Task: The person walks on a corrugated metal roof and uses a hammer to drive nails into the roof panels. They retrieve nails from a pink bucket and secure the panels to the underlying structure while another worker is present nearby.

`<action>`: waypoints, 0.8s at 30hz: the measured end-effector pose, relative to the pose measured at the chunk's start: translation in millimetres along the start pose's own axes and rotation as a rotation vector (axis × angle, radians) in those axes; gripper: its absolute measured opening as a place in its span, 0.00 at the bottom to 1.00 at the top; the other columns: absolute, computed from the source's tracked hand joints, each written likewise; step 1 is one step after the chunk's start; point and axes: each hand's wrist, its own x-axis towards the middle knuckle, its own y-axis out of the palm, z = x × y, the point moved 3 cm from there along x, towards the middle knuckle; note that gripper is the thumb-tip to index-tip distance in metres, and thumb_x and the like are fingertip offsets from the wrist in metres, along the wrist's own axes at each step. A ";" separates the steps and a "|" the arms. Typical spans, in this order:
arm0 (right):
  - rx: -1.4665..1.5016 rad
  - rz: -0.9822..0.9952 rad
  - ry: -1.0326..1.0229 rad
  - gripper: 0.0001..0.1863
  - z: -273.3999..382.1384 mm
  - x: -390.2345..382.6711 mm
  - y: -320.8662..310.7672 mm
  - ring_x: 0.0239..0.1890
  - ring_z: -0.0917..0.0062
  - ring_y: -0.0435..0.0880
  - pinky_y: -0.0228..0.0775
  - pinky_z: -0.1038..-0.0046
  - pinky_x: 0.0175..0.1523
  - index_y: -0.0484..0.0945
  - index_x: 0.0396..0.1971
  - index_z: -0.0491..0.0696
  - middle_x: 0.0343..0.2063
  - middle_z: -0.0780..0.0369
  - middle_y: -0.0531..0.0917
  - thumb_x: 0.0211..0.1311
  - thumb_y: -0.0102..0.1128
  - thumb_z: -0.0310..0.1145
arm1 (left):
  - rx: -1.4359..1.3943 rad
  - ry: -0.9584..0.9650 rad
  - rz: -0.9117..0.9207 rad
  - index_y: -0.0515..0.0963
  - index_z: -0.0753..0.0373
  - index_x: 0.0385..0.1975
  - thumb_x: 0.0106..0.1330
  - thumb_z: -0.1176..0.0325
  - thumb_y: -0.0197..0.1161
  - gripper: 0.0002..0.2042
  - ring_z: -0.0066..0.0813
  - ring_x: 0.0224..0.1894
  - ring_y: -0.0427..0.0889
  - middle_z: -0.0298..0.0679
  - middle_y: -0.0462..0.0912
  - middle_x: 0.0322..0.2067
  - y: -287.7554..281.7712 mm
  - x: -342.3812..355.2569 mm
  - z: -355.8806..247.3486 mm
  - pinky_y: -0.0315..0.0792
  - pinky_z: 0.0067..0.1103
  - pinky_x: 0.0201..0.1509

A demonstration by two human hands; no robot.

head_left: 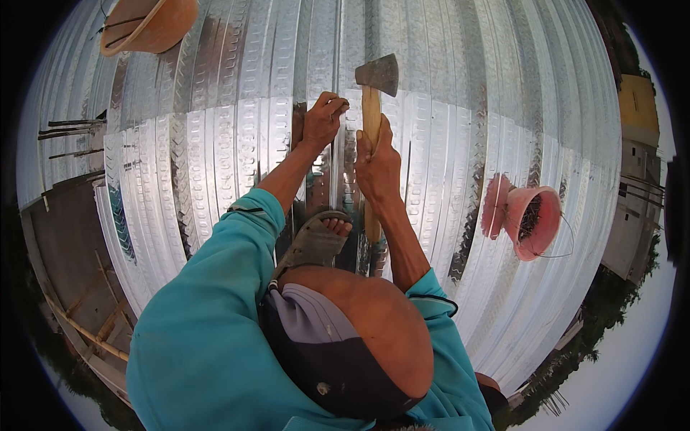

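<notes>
My right hand (379, 164) is wrapped round the wooden handle of a hatchet (371, 108). Its dark metal head points away from me, raised over ribbed silver metal sheets (438, 136). To the left of the hatchet, my left hand (323, 122) is closed in a pinch low over a raised seam between sheets. Whatever its fingertips hold is too small to make out. My sandalled foot (320, 241) is planted on the metal below the hands.
On the right a pink bucket (535, 224) with a wire handle holds many thin nails. An orange bucket (147, 30) is at the far left. The sheets end at curved edges, with a lower bare area (68, 237) at left and buildings (632, 201) at right.
</notes>
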 end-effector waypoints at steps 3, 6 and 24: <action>0.230 -0.377 -0.242 0.27 21.3 -9.4 -19.9 0.22 0.66 0.83 0.74 0.65 0.28 0.56 0.68 0.41 0.25 0.50 0.82 0.76 0.52 0.34 | 0.013 0.000 0.011 0.84 0.58 0.38 0.64 0.71 0.69 0.04 0.39 0.36 0.85 0.37 0.81 0.40 -1.3 10.2 1.3 0.78 0.31 0.38; -0.030 -0.145 -0.099 0.29 -26.1 -19.0 29.0 0.27 0.48 0.85 0.75 0.54 0.30 0.54 0.67 0.39 0.27 0.41 0.82 0.75 0.52 0.35 | 0.024 0.001 0.024 0.84 0.59 0.38 0.64 0.72 0.68 0.04 0.40 0.36 0.85 0.37 0.81 0.40 4.5 10.6 0.7 0.78 0.31 0.38; 0.015 -0.153 -0.074 0.25 5.0 6.6 -16.1 0.27 0.44 0.84 0.75 0.53 0.31 0.62 0.61 0.36 0.25 0.42 0.82 0.74 0.55 0.36 | 0.002 0.002 0.006 0.83 0.62 0.41 0.65 0.73 0.67 0.07 0.42 0.39 0.84 0.41 0.80 0.40 -1.3 14.0 -3.5 0.77 0.32 0.41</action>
